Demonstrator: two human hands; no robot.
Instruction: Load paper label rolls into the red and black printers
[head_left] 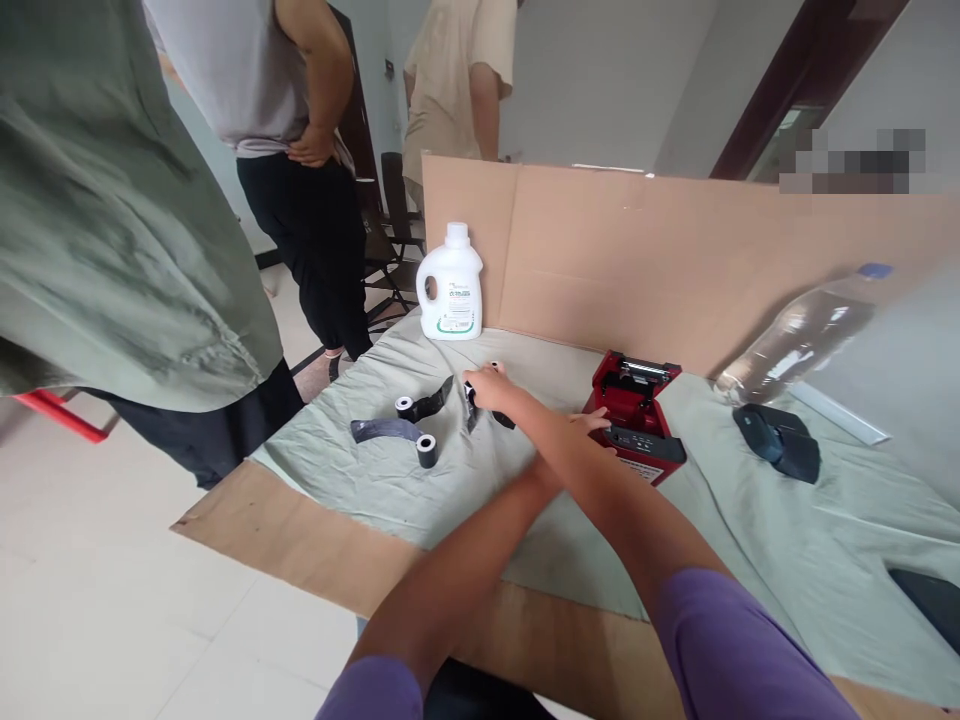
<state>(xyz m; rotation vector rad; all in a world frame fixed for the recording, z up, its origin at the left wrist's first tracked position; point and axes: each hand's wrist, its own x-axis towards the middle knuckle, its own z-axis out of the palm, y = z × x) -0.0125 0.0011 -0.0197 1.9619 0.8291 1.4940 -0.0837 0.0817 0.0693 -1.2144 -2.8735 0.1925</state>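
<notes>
My forearms cross over the cloth. My right hand (491,388) is closed at a small black roll, mostly hidden by the fingers, with dark strips showing below it. My left hand (596,424) lies against the left side of a red box-shaped device (652,460), fingers apart; my right forearm covers part of it. The device's lid stands raised, showing a dark inside. To the left of my right hand are two black rolls with white cores, one (427,452) nearer me and one (406,407) farther back, with a dark curved strip (382,430) beside them.
A white jug (452,285) stands at the back by a cardboard panel (585,260). On the right are a clear plastic bottle (802,335), a black object (778,442) and a dark flat item (930,603). Several people stand on the left, beyond the wooden board's edge (300,530).
</notes>
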